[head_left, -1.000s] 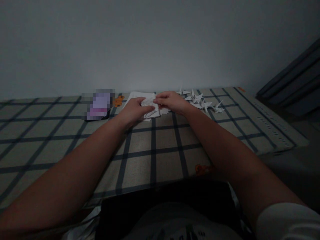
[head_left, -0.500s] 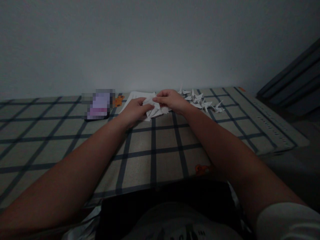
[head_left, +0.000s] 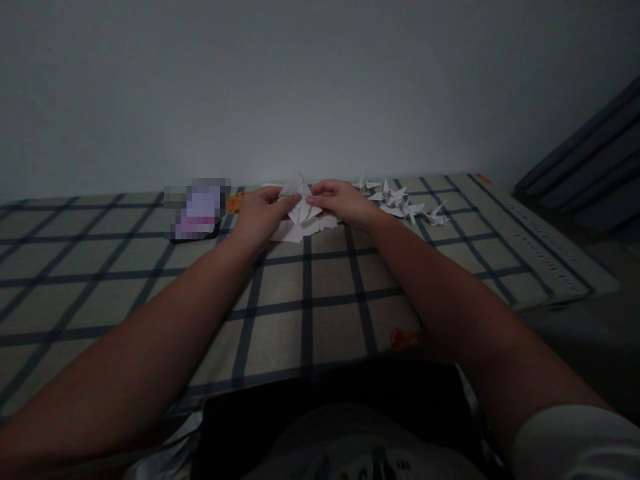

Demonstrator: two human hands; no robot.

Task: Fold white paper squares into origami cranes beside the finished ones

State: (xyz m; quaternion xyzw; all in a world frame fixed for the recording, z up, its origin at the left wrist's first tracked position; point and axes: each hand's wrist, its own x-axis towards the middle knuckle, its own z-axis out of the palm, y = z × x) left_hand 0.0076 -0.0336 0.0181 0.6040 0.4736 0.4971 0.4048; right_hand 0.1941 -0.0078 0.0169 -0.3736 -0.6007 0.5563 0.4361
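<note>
One folded paper [head_left: 304, 211] upright over loose sheets [head_left: 288, 233] on checked cloth [head_left: 280, 283]. Left hand [head_left: 261, 212] and right hand [head_left: 344, 203] pinch opposite sides, narrow grip. Looks mid-fold; next move probably calls for light, even pinch. Paper birds [head_left: 395, 196] rightward, phone [head_left: 201, 210] leftward.

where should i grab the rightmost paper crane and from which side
Probably pinch the rightmost paper crane lightly at its low middle, coming from the right: the neighbouring paper crane sits close on its left, and its thin, upward-slanting point looks easy to bend.
</note>
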